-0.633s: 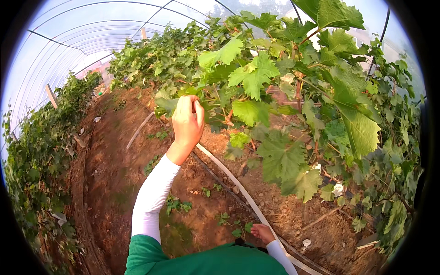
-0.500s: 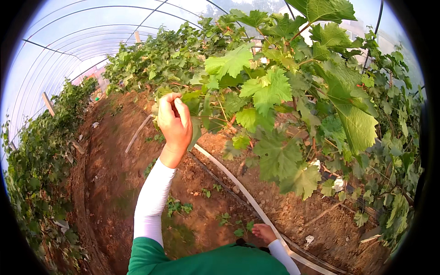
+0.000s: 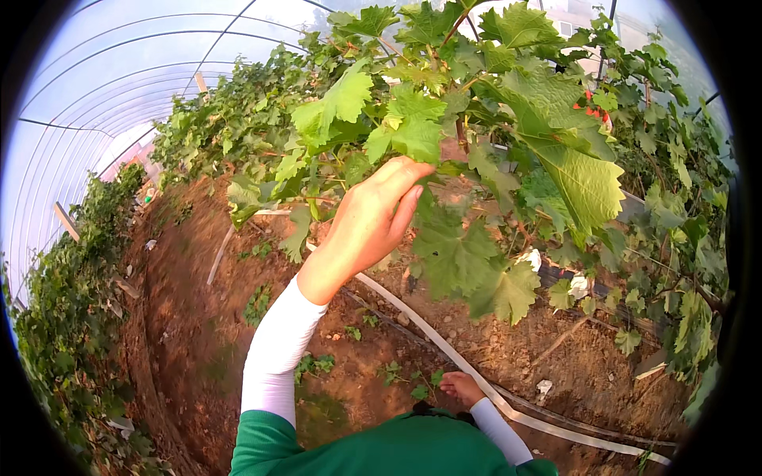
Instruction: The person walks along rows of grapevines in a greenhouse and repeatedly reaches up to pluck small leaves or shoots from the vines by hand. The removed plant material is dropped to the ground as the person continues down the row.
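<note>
My left hand (image 3: 371, 218), at the end of a white-sleeved arm, reaches up into a leafy grape vine (image 3: 468, 119). Its fingers stretch to the right, index finger and thumb slightly apart, just below a bright green lobed grape leaf (image 3: 417, 131). I see nothing held between them, and the other fingers are partly hidden. To the right hang a large folded leaf (image 3: 571, 178) and a broad, shaded leaf (image 3: 456, 250). Low near my green-clad body, my right hand (image 3: 462, 389) is curled closed; whatever it may hold is hidden.
A pale hose (image 3: 429, 329) runs diagonally over the brown soil (image 3: 198, 317). Another vine row (image 3: 59, 317) stands on the left. Curved tunnel ribs (image 3: 119, 47) arch overhead. White scraps (image 3: 579, 285) show among the right-hand foliage.
My left hand has moved right and slightly down, out of its pinch and further into the leaves. The view has shifted a little to the right. My right hand stays low.
</note>
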{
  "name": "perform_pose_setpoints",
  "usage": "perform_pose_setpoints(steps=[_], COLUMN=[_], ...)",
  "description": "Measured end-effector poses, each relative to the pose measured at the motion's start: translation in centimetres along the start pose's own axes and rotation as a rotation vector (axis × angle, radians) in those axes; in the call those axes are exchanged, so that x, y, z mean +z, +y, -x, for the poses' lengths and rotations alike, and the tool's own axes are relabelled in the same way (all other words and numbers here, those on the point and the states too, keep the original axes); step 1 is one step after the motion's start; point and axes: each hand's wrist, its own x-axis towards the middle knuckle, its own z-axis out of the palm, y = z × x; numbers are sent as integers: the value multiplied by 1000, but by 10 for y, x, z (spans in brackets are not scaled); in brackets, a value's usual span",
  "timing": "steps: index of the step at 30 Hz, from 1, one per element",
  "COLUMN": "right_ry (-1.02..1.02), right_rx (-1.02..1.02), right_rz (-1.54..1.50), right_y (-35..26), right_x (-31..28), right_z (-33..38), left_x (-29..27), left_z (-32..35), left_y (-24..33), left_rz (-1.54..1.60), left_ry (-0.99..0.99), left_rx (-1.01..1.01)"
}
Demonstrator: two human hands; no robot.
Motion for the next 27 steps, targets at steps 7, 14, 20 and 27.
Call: perform_pose_setpoints(steps=[7, 14, 20, 27], right_ry=[35, 20, -82, -153], right_rx=[-30, -31, -236, -957], right_rz=[10, 9, 106, 207], right_y=[-7, -8, -96, -298], right_x=[-5, -19, 17, 122], right_z=[17, 16, 49, 132], left_x=[7, 9, 24, 35], left_z=[-42, -33, 3, 36], left_y=[-33, -34, -25, -3], left_rz=[-236, -325, -236, -158], left_ry=[444, 511, 562, 599], left_rx=[2, -116, -229, -321])
